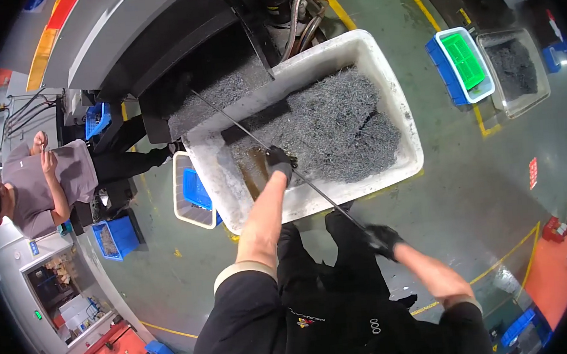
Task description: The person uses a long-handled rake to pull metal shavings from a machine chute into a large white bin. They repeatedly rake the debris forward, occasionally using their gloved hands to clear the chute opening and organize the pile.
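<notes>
A long, thin dark rod point(324, 196) runs slantwise across a large white tub point(405, 106). My left hand point(280, 161), in a black glove, is closed round its middle above the tub. Nearer my body, my right hand point(383, 241), also gloved in black, grips the rod by its near end. The far end reaches into the dark chute of a machine point(181, 118), where its tip is too dim to make out. Grey metal shavings point(339, 130) heap up in the tub, with brownish liquid at its left side. More shavings point(225, 91) lie in the chute.
Left of me, a person point(53, 176) stands by the machine, hands raised together. A pale crate point(184, 210) and a blue bin point(124, 235) stand on the floor there. At the far right are a blue-and-white crate point(443, 67) with a green basket and a clear tub point(528, 97) of shavings.
</notes>
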Available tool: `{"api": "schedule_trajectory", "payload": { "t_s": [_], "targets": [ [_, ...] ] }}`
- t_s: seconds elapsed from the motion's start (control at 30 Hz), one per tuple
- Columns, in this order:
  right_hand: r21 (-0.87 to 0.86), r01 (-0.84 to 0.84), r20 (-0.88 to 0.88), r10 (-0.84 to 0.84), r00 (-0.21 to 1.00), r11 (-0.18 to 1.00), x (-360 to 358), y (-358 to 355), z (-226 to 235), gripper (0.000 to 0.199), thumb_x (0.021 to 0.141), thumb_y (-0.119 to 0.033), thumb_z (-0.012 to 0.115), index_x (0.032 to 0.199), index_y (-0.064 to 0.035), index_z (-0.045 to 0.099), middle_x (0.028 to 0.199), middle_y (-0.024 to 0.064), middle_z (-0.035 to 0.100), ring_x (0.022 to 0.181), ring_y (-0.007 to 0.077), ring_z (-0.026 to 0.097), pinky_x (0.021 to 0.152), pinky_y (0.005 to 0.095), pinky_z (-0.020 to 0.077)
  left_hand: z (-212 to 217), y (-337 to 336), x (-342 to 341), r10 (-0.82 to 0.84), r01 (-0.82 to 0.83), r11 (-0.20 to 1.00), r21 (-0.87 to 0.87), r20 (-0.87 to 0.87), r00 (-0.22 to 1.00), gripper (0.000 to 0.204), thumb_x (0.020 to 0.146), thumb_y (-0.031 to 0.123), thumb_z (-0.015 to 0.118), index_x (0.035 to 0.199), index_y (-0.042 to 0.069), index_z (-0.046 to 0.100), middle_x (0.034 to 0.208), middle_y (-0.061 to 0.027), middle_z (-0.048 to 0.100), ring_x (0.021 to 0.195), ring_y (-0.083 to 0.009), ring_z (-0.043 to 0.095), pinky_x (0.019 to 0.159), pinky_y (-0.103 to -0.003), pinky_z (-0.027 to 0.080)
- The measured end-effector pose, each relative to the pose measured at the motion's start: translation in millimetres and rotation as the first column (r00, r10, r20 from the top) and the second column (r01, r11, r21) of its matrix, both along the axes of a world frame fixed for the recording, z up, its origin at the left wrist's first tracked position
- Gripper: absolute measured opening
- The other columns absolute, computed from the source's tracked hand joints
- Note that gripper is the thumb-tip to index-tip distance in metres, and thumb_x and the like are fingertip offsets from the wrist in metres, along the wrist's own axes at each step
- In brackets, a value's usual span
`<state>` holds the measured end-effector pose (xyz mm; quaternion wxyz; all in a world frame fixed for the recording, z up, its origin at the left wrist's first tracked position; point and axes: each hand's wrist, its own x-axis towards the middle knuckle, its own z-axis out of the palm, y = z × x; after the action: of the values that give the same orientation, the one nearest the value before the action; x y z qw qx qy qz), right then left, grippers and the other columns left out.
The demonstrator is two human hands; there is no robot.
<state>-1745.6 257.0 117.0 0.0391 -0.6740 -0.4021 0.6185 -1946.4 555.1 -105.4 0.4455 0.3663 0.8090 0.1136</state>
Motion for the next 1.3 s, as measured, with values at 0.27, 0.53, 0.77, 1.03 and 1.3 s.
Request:
{"api": "schedule_trajectory", "payload": {
  "t_s": [0.27,0.53,0.77,1.03,1.3],
  "targets": [
    [-0.156,-0.017,-0.103,0.001,0.995,0.988,60,-62,10,0.029,0.089,-0.032,0.054,0.098,-0.0086,0.068,0.070,0.0067,0.064,0.059,0.0181,0.061,0.056,0.0324,0.0485,-36,-27,-124,0.521,-0.623,0.765,0.167,0.408,0.750,0.036,0.095,0.044,0.043,0.090,0.012,0.059,0.072,-0.0117,0.060,0.065,-0.0286,0.060,0.057,-0.046,0.048],
    [-0.298,0.055,0.070,-0.035,0.997,0.953,57,-49,50,0.028,0.088,-0.033,0.054,0.098,-0.0098,0.068,0.072,0.0100,0.065,0.058,0.0189,0.062,0.058,0.0338,0.0489,8,-38,-37,0.073,-0.093,0.988,0.123,0.158,0.985,0.033,0.098,0.048,0.037,0.098,0.018,0.049,0.062,-0.0121,0.062,0.044,-0.0236,0.057,0.037,-0.036,0.044],
    [0.156,-0.398,0.398,0.311,0.863,0.904,146,-268,27,0.025,0.088,-0.023,0.052,0.104,-0.0139,0.069,0.095,0.0097,0.068,0.075,0.0211,0.066,0.064,0.0357,0.0531,108,-164,122,0.228,-0.128,0.970,-0.209,0.582,0.780,0.039,0.099,0.046,0.035,0.116,0.014,0.050,0.072,-0.0166,0.065,0.052,-0.0260,0.062,0.038,-0.038,0.043],
    [0.332,0.094,0.055,-0.119,0.991,0.938,-4,-57,-37,0.027,0.083,-0.016,0.054,0.109,-0.0118,0.063,0.094,0.0148,0.066,0.086,0.0342,0.063,0.075,0.0436,0.0504,58,3,-13,-0.009,-0.043,0.989,0.141,0.354,0.935,0.025,0.098,0.034,0.036,0.099,0.011,0.044,0.062,-0.0124,0.055,0.040,-0.0258,0.056,0.034,-0.039,0.043],
    [-0.194,0.305,-0.059,-0.321,0.945,0.933,8,-129,43,0.025,0.092,-0.030,0.053,0.093,-0.0073,0.065,0.069,0.0115,0.061,0.058,0.0244,0.057,0.058,0.0357,0.0478,5,-88,5,-0.210,0.209,0.978,0.017,0.133,0.969,0.036,0.095,0.033,0.039,0.087,0.002,0.056,0.070,-0.0216,0.064,0.057,-0.0351,0.063,0.047,-0.046,0.048]
  ]
}}
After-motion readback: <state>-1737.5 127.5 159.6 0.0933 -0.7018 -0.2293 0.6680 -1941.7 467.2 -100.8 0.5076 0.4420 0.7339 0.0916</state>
